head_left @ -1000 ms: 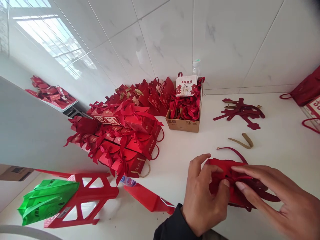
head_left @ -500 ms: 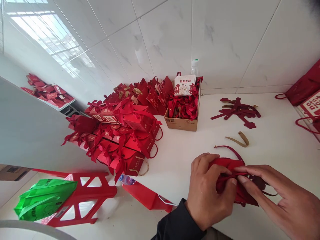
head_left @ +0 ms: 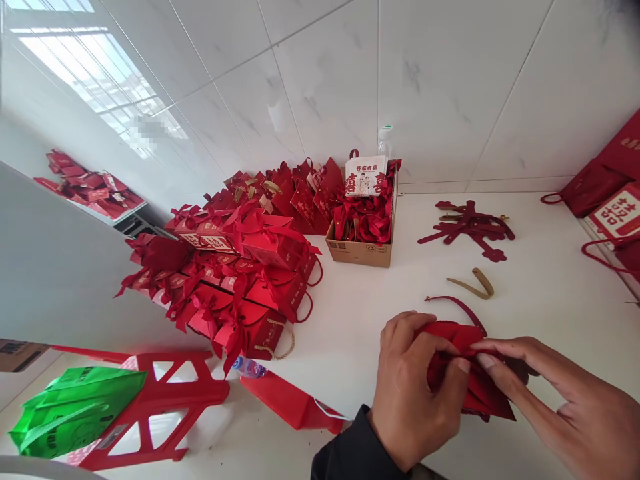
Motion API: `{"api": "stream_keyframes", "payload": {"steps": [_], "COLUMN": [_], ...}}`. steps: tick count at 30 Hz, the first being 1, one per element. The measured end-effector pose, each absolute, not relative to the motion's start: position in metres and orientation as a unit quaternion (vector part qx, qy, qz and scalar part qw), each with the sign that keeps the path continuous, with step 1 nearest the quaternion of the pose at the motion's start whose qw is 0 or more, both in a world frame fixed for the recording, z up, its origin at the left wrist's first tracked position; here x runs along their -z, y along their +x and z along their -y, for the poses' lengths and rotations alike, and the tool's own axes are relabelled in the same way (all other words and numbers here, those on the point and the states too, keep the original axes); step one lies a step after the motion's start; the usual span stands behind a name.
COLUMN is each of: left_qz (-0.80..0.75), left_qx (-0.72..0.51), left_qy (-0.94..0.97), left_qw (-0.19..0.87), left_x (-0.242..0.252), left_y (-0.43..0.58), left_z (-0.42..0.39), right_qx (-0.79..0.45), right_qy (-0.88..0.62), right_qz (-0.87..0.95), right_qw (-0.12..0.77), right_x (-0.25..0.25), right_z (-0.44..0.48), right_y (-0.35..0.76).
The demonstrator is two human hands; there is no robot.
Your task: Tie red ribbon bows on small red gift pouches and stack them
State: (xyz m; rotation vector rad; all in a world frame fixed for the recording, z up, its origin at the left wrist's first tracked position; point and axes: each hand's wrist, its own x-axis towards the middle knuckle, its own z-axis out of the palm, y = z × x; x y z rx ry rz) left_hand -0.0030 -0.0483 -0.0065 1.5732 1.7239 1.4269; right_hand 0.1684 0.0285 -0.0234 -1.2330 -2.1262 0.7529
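At the table's near right, my left hand (head_left: 420, 383) and my right hand (head_left: 560, 383) pinch the top of a small red gift bag (head_left: 493, 393) between thumbs and forefingers. The pinched edges meet between the two thumbs, and much of the bag is hidden behind my fingers. A dark red strap (head_left: 463, 305) with a small metal stud curves out just beyond the bag. Beyond that lies a bent tan strap (head_left: 480, 287). Farther back is a loose heap of dark red straps (head_left: 470, 227).
A cardboard box (head_left: 357, 253) of red pieces and white printed cards stands by the wall. Red gift boxes with ribbons (head_left: 270, 243) are piled at left. A red stool (head_left: 150, 393) bears a green bag (head_left: 80, 413). Larger red bags (head_left: 605, 167) stand at right.
The view has shifted slightly. Both hands stay pinched on the bag, whose folds at the top look flatter and whose near corner shows more plainly.
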Motion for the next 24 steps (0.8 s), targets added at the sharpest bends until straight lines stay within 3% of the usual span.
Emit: {"api": "stream_keyframes", "payload": {"steps": [6, 16, 24], "left_qz": [-0.615, -0.657, -0.66], "left_qx": [-0.505, -0.446, -0.452], "left_qy": [0.566, 0.561, 0.568], "left_qw": [0.216, 0.235, 0.192], "left_x": [0.005, 0.008, 0.007], "left_y": [-0.007, -0.031, -0.028], "left_z": [0.054, 0.079, 0.072], "right_qx": [-0.329, -0.344, -0.394], "right_qy": [-0.545, -0.508, -0.486], "right_qz": [0.729, 0.759, 0.735], "right_qw": [0.251, 0.218, 0.26], "right_x": [0.008, 0.004, -0.01], "right_z": [-0.014, -0.014, -0.018], "right_y": [0.16, 0.175, 0.158]}}
